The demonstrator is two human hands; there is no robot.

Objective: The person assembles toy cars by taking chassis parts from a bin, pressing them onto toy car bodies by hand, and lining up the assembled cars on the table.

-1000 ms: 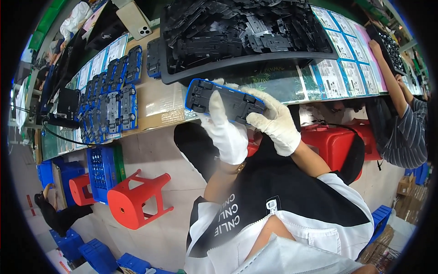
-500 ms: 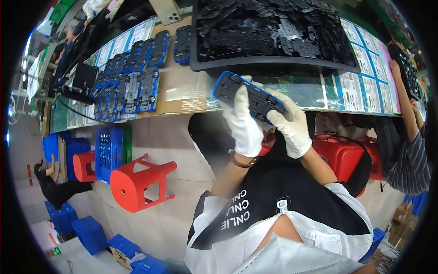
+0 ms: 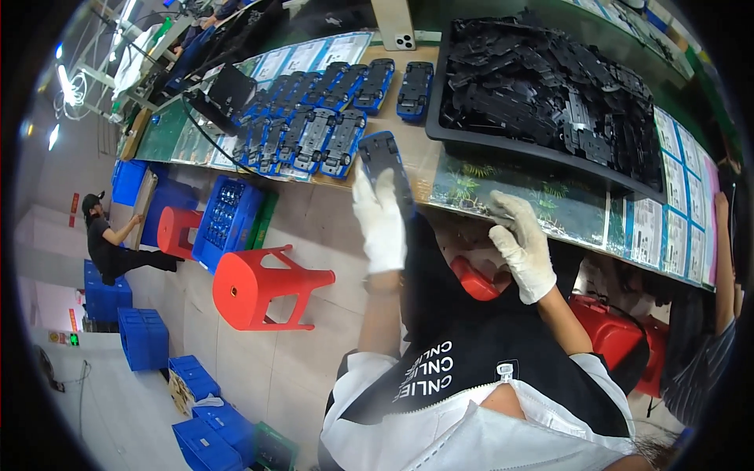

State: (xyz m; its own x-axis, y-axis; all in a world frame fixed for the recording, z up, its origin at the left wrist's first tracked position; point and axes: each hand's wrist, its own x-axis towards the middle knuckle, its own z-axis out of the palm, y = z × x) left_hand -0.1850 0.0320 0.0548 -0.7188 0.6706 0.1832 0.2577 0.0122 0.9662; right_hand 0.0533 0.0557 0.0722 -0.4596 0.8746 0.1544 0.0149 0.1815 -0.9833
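Note:
My left hand (image 3: 378, 222), in a white glove, holds a blue and black toy-car chassis (image 3: 384, 161) by its near end and reaches it toward the workbench edge. My right hand (image 3: 521, 245), also gloved, hangs just below the bench edge with fingers loosely apart and nothing in it. Rows of matching blue chassis (image 3: 318, 129) lie on the bench to the left of the held one. A large black tray (image 3: 550, 94) heaped with black plastic parts stands behind my right hand.
A red stool (image 3: 263, 286) and a blue crate (image 3: 228, 224) stand on the floor at left. More blue crates (image 3: 204, 424) lie lower left. A person in black (image 3: 110, 239) crouches far left. Another person's arm (image 3: 722, 259) reaches in at right. A phone (image 3: 397, 23) leans at the bench's back.
My right hand has let go of the chassis and dropped below the bench edge. My left hand has carried the chassis left and forward, toward the rows of chassis.

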